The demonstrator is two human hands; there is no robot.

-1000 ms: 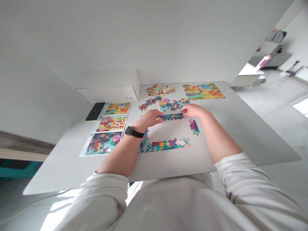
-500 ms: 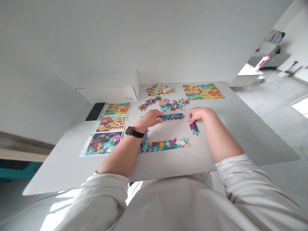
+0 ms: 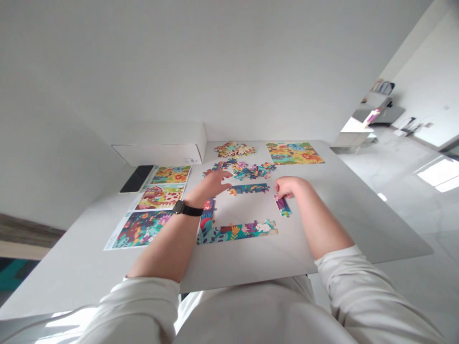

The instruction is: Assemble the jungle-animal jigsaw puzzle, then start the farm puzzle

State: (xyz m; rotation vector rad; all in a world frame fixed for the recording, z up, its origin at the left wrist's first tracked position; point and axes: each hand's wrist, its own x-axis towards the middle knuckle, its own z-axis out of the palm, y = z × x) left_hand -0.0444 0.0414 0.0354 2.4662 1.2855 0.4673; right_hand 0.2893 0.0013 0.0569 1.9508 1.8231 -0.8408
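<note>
My left hand (image 3: 216,183) is over the near left side of the loose dark puzzle pieces (image 3: 251,170), thumb and fingers apart, with nothing visible in it. Beside its thumb lies a blue joined puzzle strip (image 3: 251,188). My right hand (image 3: 288,186) is closed, its fingertips pinching the far end of a short purple and teal puzzle strip (image 3: 284,207) on the table. Nearer me, an L-shaped joined puzzle border (image 3: 247,231) shows a white rabbit at its right end. My left forearm and hand hide part of the border's left side.
A printed picture sheet (image 3: 143,228) and a black phone (image 3: 136,179) lie on the left. Behind them stands a white box (image 3: 158,154). A second heap of puzzle pieces (image 3: 234,149) and a yellow animal picture (image 3: 296,153) sit along the wall side of the table (image 3: 340,210).
My left hand has moved off the blue strip toward the loose pieces, its fingers spreading. My right hand remains on the short strip. The camera view has tilted up.
</note>
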